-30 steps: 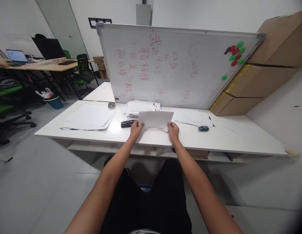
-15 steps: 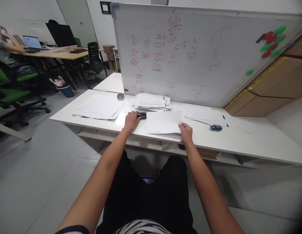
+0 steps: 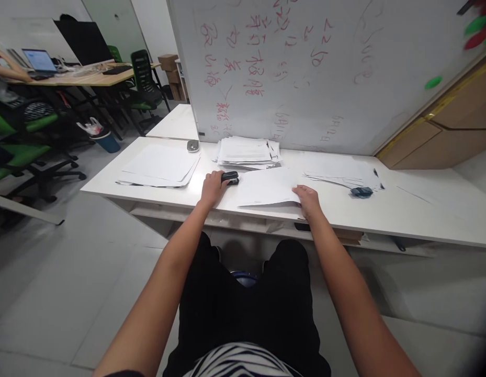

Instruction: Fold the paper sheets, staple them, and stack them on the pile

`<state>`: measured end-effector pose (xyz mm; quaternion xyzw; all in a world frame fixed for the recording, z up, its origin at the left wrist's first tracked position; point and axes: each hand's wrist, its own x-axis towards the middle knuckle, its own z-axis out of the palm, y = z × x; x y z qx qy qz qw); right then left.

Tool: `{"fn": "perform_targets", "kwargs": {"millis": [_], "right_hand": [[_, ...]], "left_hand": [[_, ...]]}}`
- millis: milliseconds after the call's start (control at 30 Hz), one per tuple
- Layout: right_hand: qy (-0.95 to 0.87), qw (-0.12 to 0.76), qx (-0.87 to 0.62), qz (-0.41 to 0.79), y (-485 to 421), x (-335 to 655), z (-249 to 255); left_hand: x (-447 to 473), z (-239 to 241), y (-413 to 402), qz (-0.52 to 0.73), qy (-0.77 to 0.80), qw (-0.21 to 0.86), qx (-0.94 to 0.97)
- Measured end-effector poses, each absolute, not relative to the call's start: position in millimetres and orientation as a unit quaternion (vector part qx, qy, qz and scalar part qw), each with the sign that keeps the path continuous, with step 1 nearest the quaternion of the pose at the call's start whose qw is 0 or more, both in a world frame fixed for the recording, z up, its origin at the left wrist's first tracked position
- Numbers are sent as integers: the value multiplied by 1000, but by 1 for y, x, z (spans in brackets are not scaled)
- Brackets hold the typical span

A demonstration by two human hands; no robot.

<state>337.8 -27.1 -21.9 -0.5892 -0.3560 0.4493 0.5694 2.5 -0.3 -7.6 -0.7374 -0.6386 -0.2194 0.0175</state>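
Note:
My left hand (image 3: 213,187) is closed round the rear of a black stapler (image 3: 230,177), whose jaws stand apart and point right. Just right of the stapler, white paper (image 3: 266,187) lies at the desk's front; I cannot tell how many sheets it is. My right hand (image 3: 308,200) pinches the paper by its right edge, thumb on top, and that corner is raised a little off the desk. Behind the paper sits a thick pile of papers (image 3: 245,151).
Loose sheets (image 3: 158,166) lie on the left of the white desk (image 3: 211,209), near a computer mouse (image 3: 193,146). More sheets (image 3: 337,172) and a dark blue object (image 3: 361,192) are on the right. A whiteboard (image 3: 305,73) stands behind. A person sits at the far left table.
The view has tilted down. The stapler's jaws, close together before, now show a gap. The paper's left end has shifted slightly away from the stapler; both hands keep their hold.

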Motion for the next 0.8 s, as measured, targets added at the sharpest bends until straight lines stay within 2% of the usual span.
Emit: {"fn": "perform_targets", "kwargs": {"millis": [400,800], "right_hand": [[-342,537,-615,465,-29,335,-9],[-335,575,-582,466,-28,341,-15]], "left_hand": [[4,-3,-4,-224,-641,-11,-734],[4,-2,-5,-232,-647,-15,-727]]}}
